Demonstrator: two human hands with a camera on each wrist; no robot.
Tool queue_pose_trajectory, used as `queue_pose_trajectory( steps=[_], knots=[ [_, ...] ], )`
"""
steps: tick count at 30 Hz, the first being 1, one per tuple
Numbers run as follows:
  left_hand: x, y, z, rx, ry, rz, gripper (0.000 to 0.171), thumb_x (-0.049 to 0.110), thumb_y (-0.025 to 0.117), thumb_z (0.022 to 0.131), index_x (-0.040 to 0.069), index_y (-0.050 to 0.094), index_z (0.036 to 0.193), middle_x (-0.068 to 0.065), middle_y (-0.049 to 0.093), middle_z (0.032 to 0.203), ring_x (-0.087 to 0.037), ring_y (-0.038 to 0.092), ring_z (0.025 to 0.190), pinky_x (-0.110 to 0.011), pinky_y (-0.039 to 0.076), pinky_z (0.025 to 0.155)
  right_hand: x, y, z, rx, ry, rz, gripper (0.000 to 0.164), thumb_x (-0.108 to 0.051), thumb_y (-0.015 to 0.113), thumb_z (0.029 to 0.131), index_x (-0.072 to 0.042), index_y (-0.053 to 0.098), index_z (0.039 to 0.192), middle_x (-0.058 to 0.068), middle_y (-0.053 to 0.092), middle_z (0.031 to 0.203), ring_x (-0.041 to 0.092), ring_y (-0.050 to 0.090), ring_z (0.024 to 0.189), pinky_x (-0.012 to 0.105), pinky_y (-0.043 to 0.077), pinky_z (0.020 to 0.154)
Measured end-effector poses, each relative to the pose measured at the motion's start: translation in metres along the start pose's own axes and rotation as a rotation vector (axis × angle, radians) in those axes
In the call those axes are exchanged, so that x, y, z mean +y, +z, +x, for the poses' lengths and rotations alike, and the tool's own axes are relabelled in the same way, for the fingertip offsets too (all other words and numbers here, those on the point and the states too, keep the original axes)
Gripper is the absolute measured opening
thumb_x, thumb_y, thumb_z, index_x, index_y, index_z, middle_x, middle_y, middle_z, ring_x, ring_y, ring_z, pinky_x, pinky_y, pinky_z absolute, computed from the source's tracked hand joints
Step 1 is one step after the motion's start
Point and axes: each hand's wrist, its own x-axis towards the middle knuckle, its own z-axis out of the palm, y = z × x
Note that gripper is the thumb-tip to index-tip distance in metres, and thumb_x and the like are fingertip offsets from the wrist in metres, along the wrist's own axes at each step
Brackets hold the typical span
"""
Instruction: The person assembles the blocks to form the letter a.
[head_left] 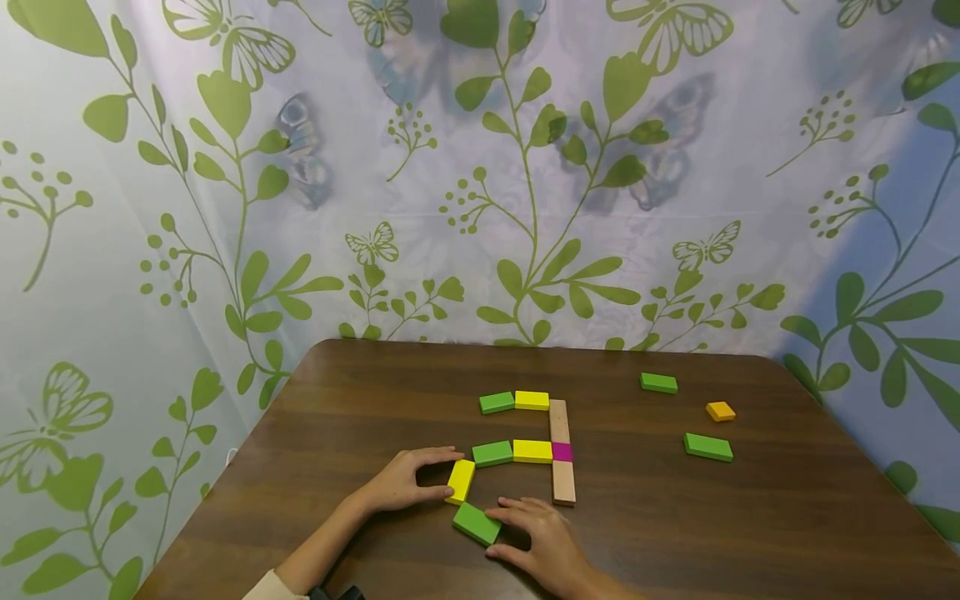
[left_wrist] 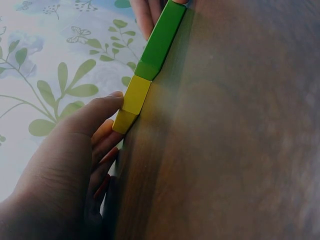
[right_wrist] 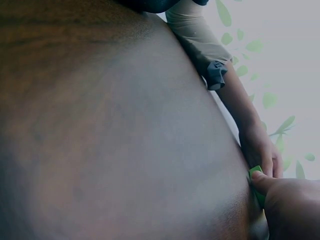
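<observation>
My left hand (head_left: 405, 481) holds a yellow block (head_left: 461, 481) between thumb and index finger at its two ends. In the left wrist view the thumb lies against the end of that yellow block (left_wrist: 135, 97). My right hand (head_left: 546, 542) grips a green block (head_left: 476, 524) by its right end, thumb on the near side and fingers on the far side. The green block's far left corner meets the yellow block's near end. Beyond the yellow block's far end lies another green block (head_left: 492, 454), followed by a yellow block (head_left: 532, 452) in a row.
A magenta block (head_left: 562, 452) sits between two wooden blocks (head_left: 559, 422) in a column. Farther back, a green block (head_left: 497, 403) adjoins a yellow one (head_left: 532, 401). Loose at right lie green blocks (head_left: 708, 447) and an orange block (head_left: 721, 411). A patterned curtain (head_left: 420, 250) hangs behind the table (head_left: 637, 533).
</observation>
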Motion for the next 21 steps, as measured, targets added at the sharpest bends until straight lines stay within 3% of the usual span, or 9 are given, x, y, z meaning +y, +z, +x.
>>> queue_pose_trajectory(
  steps=[21],
  knots=[
    [-0.0025, 0.0009, 0.0002, -0.001, -0.001, 0.005, 0.054, 0.047, 0.061, 0.086, 0.021, 0.053, 0.132, -0.003, 0.048, 0.136, -0.02, 0.043, 0.125, -0.047, 0.037, 0.097, 0.001, 0.0008, -0.0015, 0.014, -0.049, -0.046, 0.044, -0.047, 0.067, 0.08, -0.019, 0.067, 0.114, 0.003, 0.064, 0.113, 0.019, 0.061, 0.102, 0.047, 0.048, 0.084]
  ],
)
